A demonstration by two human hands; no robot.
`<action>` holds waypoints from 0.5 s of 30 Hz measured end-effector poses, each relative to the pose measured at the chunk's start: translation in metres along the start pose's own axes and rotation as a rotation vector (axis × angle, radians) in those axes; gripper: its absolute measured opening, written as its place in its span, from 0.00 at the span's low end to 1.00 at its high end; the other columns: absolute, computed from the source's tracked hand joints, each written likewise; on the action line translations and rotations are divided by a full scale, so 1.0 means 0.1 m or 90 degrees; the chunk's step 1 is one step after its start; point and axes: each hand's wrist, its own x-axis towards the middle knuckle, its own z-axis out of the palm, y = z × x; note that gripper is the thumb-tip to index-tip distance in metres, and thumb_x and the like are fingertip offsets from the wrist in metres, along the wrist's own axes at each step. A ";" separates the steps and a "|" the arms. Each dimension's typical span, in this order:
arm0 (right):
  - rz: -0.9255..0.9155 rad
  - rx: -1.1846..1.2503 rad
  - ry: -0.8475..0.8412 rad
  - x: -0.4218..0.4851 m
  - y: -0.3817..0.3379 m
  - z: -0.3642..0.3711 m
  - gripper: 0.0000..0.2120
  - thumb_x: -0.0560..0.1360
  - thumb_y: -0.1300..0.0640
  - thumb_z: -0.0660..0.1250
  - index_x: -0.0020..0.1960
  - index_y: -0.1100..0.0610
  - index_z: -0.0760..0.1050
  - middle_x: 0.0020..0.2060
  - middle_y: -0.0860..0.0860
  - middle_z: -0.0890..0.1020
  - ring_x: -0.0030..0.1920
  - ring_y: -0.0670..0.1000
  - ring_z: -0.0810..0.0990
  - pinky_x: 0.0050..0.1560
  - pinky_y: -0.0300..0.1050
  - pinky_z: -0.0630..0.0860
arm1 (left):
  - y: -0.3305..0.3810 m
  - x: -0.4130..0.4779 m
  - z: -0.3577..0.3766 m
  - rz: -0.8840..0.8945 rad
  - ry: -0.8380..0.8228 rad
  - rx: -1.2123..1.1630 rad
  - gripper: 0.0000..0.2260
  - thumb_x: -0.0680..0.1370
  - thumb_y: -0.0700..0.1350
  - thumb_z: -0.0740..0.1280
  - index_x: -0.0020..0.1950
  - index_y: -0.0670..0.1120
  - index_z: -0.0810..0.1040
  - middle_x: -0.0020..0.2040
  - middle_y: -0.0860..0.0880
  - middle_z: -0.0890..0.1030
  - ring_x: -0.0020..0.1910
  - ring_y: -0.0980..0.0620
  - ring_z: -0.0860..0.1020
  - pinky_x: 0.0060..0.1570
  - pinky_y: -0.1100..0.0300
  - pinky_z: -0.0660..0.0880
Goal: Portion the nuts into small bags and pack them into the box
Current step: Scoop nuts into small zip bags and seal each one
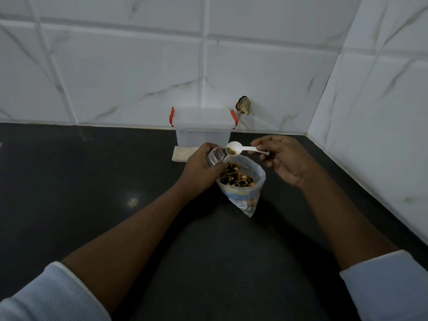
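Note:
A large clear bag of mixed nuts (pixel 240 179) stands open on the dark counter (pixel 92 181). My left hand (pixel 201 167) holds a small clear bag (pixel 216 157) open at its left rim. My right hand (pixel 284 158) pinches the handle of a white plastic spoon (pixel 238 149). The spoon's bowl carries a few nut pieces and hovers just right of the small bag's mouth, above the large bag. A clear plastic box (pixel 203 128) with red clips stands behind, lid on, against the tiled wall.
A flat stack of small bags or paper (pixel 181 154) lies in front of the box, partly behind my left hand. A dark broken spot (pixel 243 105) marks the wall right of the box. Tiled walls (pixel 370 112) close the back and right side of the counter.

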 end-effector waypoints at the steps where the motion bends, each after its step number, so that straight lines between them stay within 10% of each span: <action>1: -0.021 0.007 -0.019 -0.01 0.00 0.03 0.08 0.79 0.70 0.65 0.52 0.65 0.83 0.39 0.58 0.84 0.33 0.46 0.77 0.30 0.37 0.71 | 0.00 0.00 0.00 -0.001 -0.001 -0.003 0.16 0.79 0.47 0.72 0.65 0.52 0.74 0.55 0.60 0.78 0.55 0.63 0.76 0.48 0.66 0.74; 10: -0.253 -0.422 -0.108 -0.04 0.09 0.19 0.11 0.77 0.64 0.71 0.56 0.54 0.87 0.47 0.49 0.88 0.48 0.51 0.87 0.55 0.52 0.84 | -0.01 -0.02 0.01 0.004 0.014 -0.037 0.14 0.77 0.42 0.74 0.60 0.50 0.75 0.54 0.54 0.79 0.53 0.57 0.79 0.48 0.63 0.77; 15: -0.306 -0.428 -0.062 -0.05 0.04 0.15 0.11 0.77 0.64 0.72 0.56 0.54 0.87 0.47 0.45 0.88 0.48 0.45 0.86 0.51 0.46 0.84 | 0.00 -0.03 0.00 0.007 0.012 -0.034 0.15 0.78 0.42 0.73 0.62 0.52 0.74 0.55 0.57 0.78 0.54 0.59 0.78 0.50 0.63 0.77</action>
